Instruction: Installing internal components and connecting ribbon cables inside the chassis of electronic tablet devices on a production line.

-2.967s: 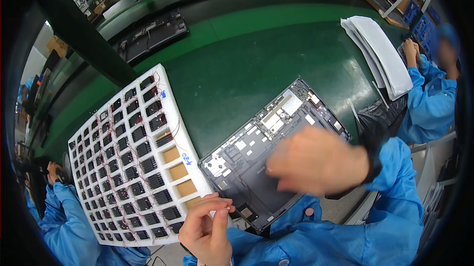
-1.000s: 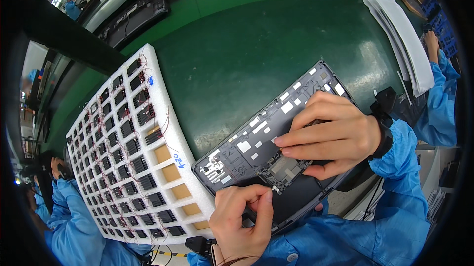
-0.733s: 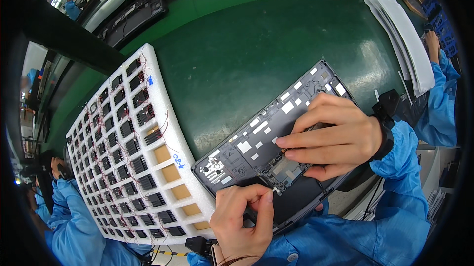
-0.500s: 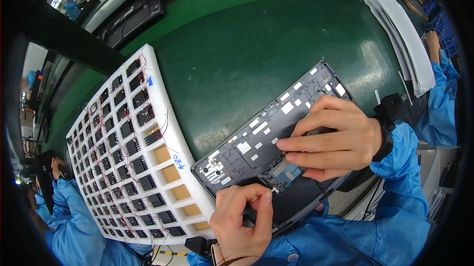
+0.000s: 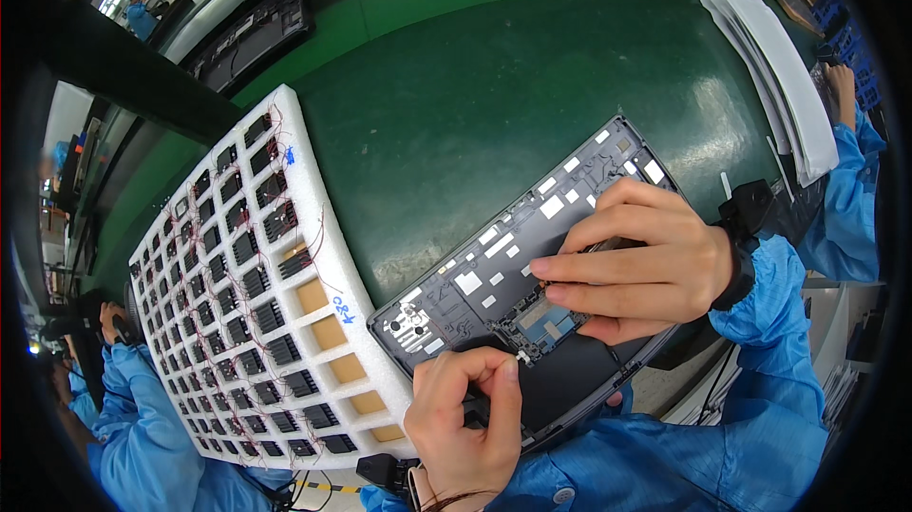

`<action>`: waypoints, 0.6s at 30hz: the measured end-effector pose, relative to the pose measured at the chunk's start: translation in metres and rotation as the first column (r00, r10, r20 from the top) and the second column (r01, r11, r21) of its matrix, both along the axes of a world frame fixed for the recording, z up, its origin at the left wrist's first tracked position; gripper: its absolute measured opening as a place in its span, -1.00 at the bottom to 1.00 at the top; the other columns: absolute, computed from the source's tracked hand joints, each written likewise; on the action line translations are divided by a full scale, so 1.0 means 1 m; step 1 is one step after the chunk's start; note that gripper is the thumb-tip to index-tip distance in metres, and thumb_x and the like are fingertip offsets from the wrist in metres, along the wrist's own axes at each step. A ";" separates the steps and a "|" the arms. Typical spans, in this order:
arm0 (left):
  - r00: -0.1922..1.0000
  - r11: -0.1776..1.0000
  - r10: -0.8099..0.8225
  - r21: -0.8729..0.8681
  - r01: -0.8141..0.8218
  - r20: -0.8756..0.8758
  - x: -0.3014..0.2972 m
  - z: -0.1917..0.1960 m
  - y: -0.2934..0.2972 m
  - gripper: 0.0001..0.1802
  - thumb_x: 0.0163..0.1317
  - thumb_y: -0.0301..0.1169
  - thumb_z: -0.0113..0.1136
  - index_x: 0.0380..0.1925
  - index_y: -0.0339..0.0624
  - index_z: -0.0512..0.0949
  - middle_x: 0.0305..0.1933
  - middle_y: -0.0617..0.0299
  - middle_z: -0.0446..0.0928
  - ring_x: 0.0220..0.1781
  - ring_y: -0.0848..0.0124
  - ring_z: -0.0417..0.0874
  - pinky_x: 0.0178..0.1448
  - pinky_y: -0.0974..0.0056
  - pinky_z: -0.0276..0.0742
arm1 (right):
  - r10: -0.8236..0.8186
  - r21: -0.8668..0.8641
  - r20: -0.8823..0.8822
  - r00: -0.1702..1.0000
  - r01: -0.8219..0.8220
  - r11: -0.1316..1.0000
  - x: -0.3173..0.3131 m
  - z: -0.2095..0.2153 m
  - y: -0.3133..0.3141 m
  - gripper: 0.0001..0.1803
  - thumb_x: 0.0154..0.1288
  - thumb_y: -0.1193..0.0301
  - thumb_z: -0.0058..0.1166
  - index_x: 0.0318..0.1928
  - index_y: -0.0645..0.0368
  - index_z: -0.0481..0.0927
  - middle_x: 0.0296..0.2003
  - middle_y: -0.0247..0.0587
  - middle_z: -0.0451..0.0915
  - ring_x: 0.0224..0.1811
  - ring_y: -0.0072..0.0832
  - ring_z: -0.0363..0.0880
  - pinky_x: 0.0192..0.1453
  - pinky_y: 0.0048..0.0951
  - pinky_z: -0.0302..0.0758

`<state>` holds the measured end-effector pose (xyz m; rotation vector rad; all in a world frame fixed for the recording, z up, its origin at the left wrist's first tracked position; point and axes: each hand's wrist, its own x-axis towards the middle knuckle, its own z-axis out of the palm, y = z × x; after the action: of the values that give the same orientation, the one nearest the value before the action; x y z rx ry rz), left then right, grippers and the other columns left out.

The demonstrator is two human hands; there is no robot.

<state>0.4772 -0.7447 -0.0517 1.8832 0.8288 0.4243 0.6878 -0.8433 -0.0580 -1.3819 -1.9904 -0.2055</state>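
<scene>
A dark grey laptop housing (image 5: 570, 199) with white pads lies at a slant in front of me. In its middle sits a circuit board (image 5: 546, 327) with a blue-grey area, partly under my right hand. My right hand (image 5: 646, 260) is closed over the board, fingertips at its upper edge and thumb at its lower side. At the housing's near left edge my left hand (image 5: 465, 417) is closed in a pinch, its thumb tip beside a small white part at the board's corner. Whatever lies between those fingers is hidden.
Left of the housing a white foam tray (image 5: 309, 165) holds rows of black fans with thin wires; some pockets show brown bottoms. White foam sheets (image 5: 774, 85) lie at the right on the green table (image 5: 456, 113). Other people in blue work at both sides. Another dark housing (image 5: 252, 37) rests at the back.
The circuit board has shifted slightly up and left within the housing, with my right fingertips moving along. My left hand has barely moved.
</scene>
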 end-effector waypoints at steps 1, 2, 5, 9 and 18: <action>1.000 1.000 0.002 0.010 -0.002 0.000 0.001 0.000 -0.001 -0.97 0.21 -0.54 0.24 -0.34 -0.25 0.60 -0.49 0.28 0.53 -0.45 0.55 0.48 -0.32 0.45 0.42 | -0.001 -0.002 0.000 1.000 0.001 1.000 0.000 -0.001 0.000 -0.68 -0.05 0.44 0.30 -0.26 0.38 0.67 -0.13 -0.04 0.67 -0.21 -0.25 0.61 -0.32 -0.38 0.48; 1.000 1.000 0.004 0.020 -0.004 0.001 0.001 0.000 -0.001 -0.97 0.21 -0.54 0.24 -0.34 -0.25 0.60 -0.49 0.28 0.53 -0.45 0.55 0.48 -0.32 0.45 0.42 | -0.001 -0.003 -0.001 1.000 0.001 1.000 0.001 -0.001 -0.001 -0.68 -0.06 0.43 0.31 -0.26 0.38 0.67 -0.13 -0.04 0.67 -0.21 -0.25 0.61 -0.32 -0.38 0.48; 0.999 0.998 -0.053 0.045 0.054 -0.012 0.002 -0.002 0.003 -0.92 0.12 -0.56 0.29 -0.37 -0.19 0.61 -0.56 0.29 0.48 -0.45 0.36 0.44 -0.30 0.34 0.34 | -0.008 -0.009 0.000 1.000 0.008 1.000 0.001 -0.002 -0.001 -0.67 -0.07 0.43 0.32 -0.26 0.38 0.67 -0.14 -0.04 0.67 -0.21 -0.25 0.61 -0.32 -0.37 0.48; 0.998 0.999 -0.048 0.015 0.049 -0.041 0.002 -0.003 0.003 -0.94 0.12 -0.54 0.29 -0.38 -0.19 0.63 -0.54 0.27 0.52 -0.39 0.36 0.49 -0.25 0.32 0.38 | -0.012 -0.002 0.016 1.000 0.012 1.000 0.000 -0.001 -0.001 -0.66 -0.07 0.43 0.32 -0.26 0.39 0.67 -0.13 -0.03 0.66 -0.21 -0.24 0.61 -0.31 -0.36 0.49; 0.998 0.998 -0.064 -0.028 0.064 -0.017 0.003 0.004 0.008 -0.95 0.11 -0.53 0.31 -0.40 -0.19 0.64 -0.51 0.25 0.55 -0.38 0.38 0.51 -0.24 0.35 0.40 | 0.022 -0.012 0.004 1.000 -0.022 1.000 0.002 0.001 -0.002 -0.68 0.00 0.46 0.29 -0.23 0.43 0.66 -0.12 0.01 0.65 -0.20 -0.20 0.60 -0.30 -0.32 0.50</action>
<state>0.4798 -0.7362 -0.0480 1.8853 0.7801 0.3554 0.6902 -0.8450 -0.0566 -1.3671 -2.0122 -0.1863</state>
